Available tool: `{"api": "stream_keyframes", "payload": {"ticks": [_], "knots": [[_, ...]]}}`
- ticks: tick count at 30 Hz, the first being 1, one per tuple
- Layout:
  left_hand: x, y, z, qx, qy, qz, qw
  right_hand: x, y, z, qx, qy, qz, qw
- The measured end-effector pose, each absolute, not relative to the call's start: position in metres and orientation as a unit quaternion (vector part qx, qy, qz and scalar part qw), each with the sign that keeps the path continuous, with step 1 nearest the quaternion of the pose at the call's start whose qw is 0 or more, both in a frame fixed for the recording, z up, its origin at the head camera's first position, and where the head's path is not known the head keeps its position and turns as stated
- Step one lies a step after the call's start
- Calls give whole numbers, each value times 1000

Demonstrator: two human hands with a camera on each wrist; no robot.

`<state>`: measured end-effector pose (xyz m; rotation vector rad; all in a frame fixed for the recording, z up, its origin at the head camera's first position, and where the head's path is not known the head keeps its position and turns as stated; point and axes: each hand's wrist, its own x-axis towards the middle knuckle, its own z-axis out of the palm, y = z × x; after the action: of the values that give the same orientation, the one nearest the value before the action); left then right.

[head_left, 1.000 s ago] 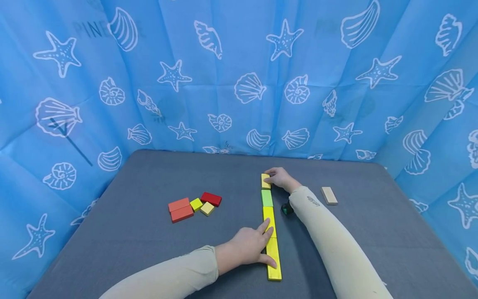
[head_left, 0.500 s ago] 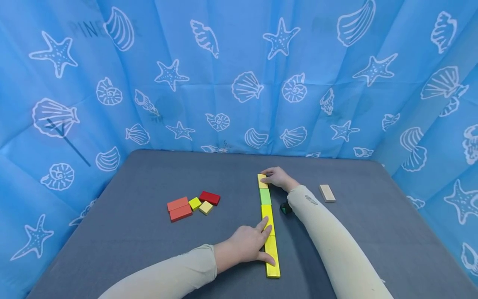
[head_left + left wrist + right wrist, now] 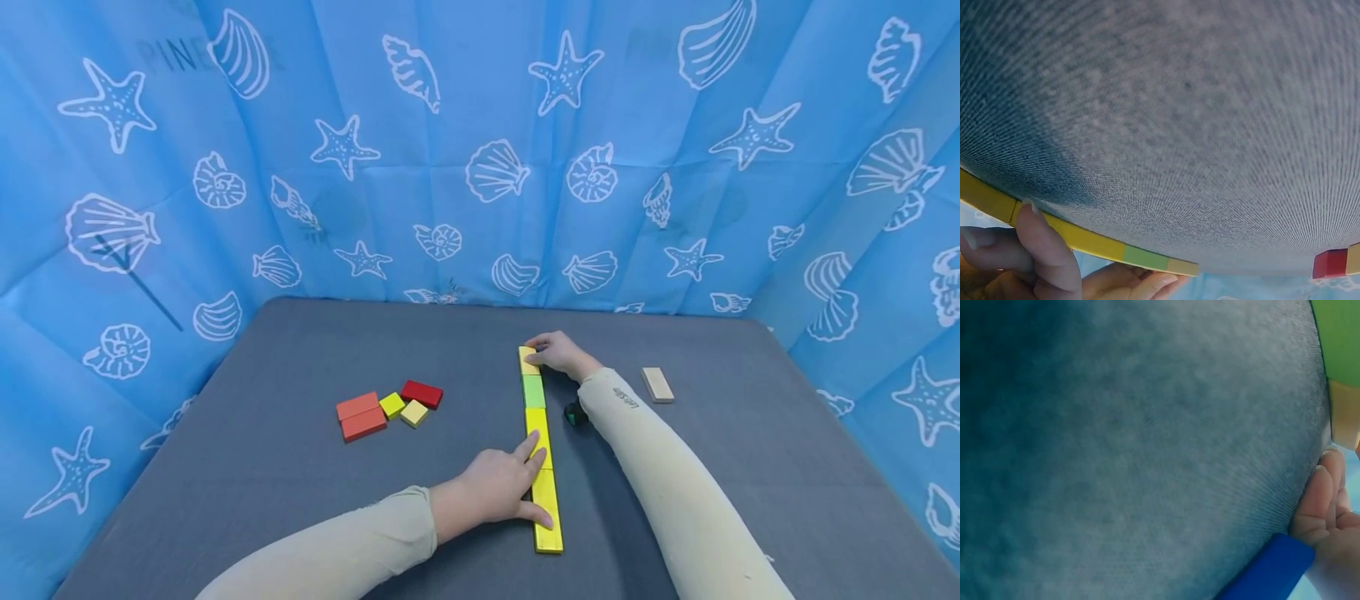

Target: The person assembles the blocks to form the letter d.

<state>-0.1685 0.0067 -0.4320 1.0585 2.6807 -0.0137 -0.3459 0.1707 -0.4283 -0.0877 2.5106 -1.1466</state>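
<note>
In the head view a straight row of flat blocks runs away from me, touching end to end. Two long yellow blocks (image 3: 549, 537) form its near part, followed by a green block (image 3: 533, 391) and a pale yellow block (image 3: 527, 367) at the far end. My left hand (image 3: 491, 492) rests on the long yellow blocks from the left, its thumb and fingers spread straight along them. At the far end my right hand (image 3: 561, 355) pinches the pale yellow block between thumb and fingers. The left wrist view shows the row edge-on, with the green block (image 3: 1145, 257) near its end.
To the left lie two orange-red blocks (image 3: 362, 415), a yellow cube (image 3: 392, 406), a cream cube (image 3: 414, 413) and a dark red block (image 3: 422, 394). A cream block (image 3: 657, 385) lies right. A dark object (image 3: 575, 413) is partly behind the right sleeve. Blue curtain (image 3: 480, 150) surrounds the grey table (image 3: 315, 492).
The whole scene shifts slightly left and up as the head view moves. Both hands keep their places on the row, which looks slightly straighter at its far end.
</note>
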Motion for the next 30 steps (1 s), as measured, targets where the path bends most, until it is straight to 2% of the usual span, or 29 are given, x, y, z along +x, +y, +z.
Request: {"api": "stream_keyframes", "payload": {"ticks": [17, 30], "knots": [[-169, 7, -432, 366, 922, 3, 128, -345, 170, -428, -28, 896, -400, 190], [-169, 7, -433, 365, 922, -6, 129, -341, 169, -428, -55, 905, -387, 170]]}}
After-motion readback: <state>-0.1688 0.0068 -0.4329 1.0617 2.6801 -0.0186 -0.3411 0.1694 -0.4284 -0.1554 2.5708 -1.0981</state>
